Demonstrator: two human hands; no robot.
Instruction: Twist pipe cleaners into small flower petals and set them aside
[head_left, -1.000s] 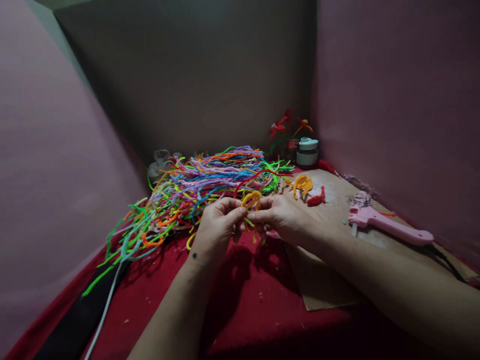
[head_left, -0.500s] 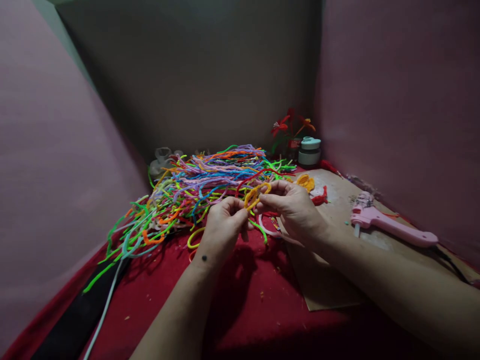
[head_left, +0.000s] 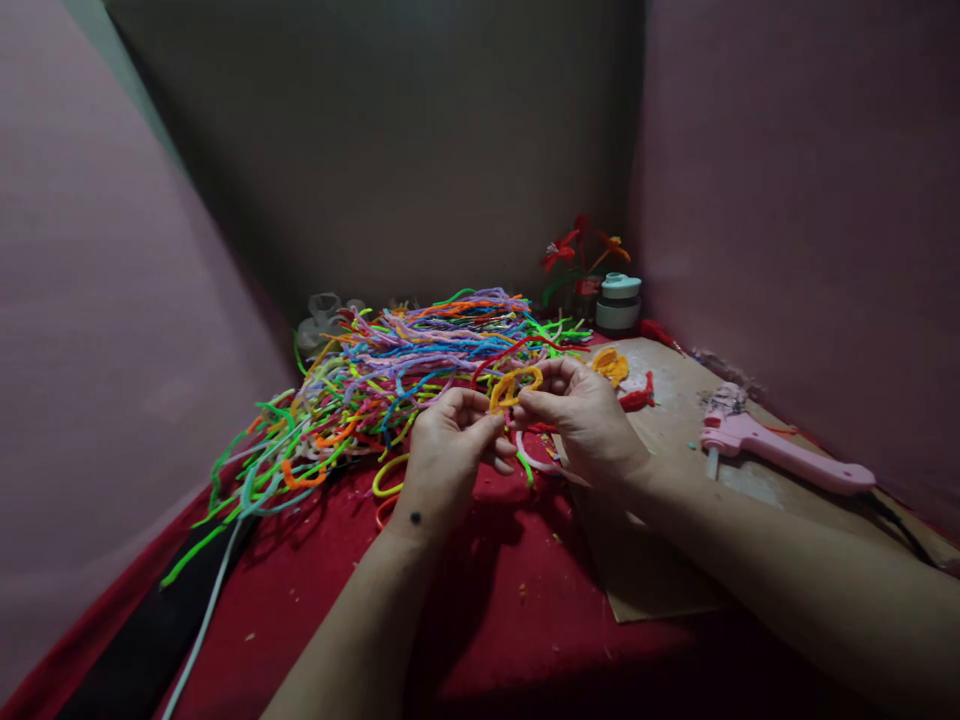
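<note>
Between my two hands is a yellow-orange pipe cleaner [head_left: 516, 385] bent into loops. My left hand [head_left: 454, 450] pinches its lower left end between thumb and fingers. On the other side, my right hand [head_left: 581, 410] grips the right part of the loops, and its fingertips partly cover it. Both hands are raised a little above the red cloth, in front of a heap of many-coloured pipe cleaners [head_left: 450, 345]. Just beyond my right hand lies another yellow-orange looped piece [head_left: 610, 366], with a red piece [head_left: 639, 394] beside it.
A pink glue gun [head_left: 787, 455] lies on a brown board [head_left: 660, 580] at the right. Behind stand a pale-lidded jar [head_left: 619, 303] and red pipe-cleaner flowers [head_left: 561, 252]. A white cable [head_left: 206, 625] crosses the red cloth [head_left: 315, 620] at the left. Walls close in the sides.
The loops between my hands have turned slightly and now look wider apart. My left hand has shifted a little to the right, its lower fingers more extended.
</note>
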